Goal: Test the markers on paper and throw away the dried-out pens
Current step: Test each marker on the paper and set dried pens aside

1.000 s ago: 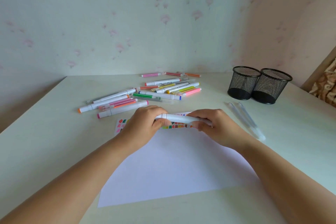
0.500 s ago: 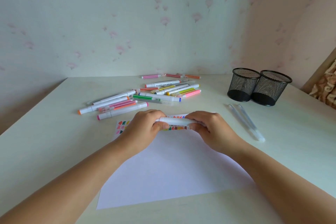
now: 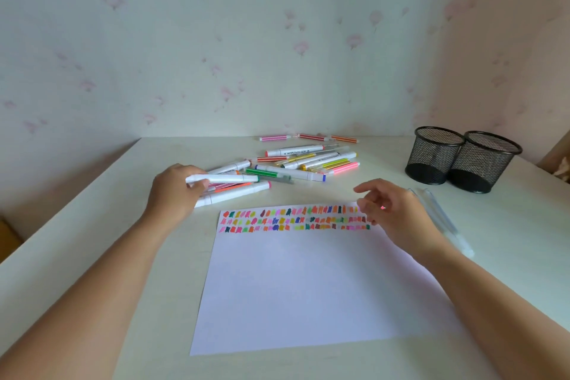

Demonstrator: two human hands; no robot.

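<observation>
The white marker (image 3: 228,178) is in the left hand (image 3: 172,194), which grips it by its left end. The barrel lies level, pointing right, just above the nearer markers of the loose pile (image 3: 308,160) at the back of the table (image 3: 77,271). It looks like a light, rigid plastic tube, smooth and somewhat slick, with a dark green band at its free end. Held at one end it would swing easily. A pinch nearer the middle would steady it for writing, and the cap looks as if it needs a firm straight pull. Dropping it should do no harm, though a round barrel is apt to roll.

The right hand (image 3: 398,216) hovers over the far right corner of the paper (image 3: 308,287), fingers loosely curled. A pink speck shows among them, and I cannot tell whether it pinches something small or holds nothing.

The paper is a thin, flat white sheet, likely to slide if a tip drags hard. Three rows of small colour swatches (image 3: 277,220) run along its far edge. The pile mixes fat white barrels with slim striped ones. To the right lie two clear, slender pens (image 3: 447,225), and beyond them two black wire-mesh cups (image 3: 435,157) stand side by side and touching. The wall (image 3: 277,40) behind is papered in pale, faint florals.
</observation>
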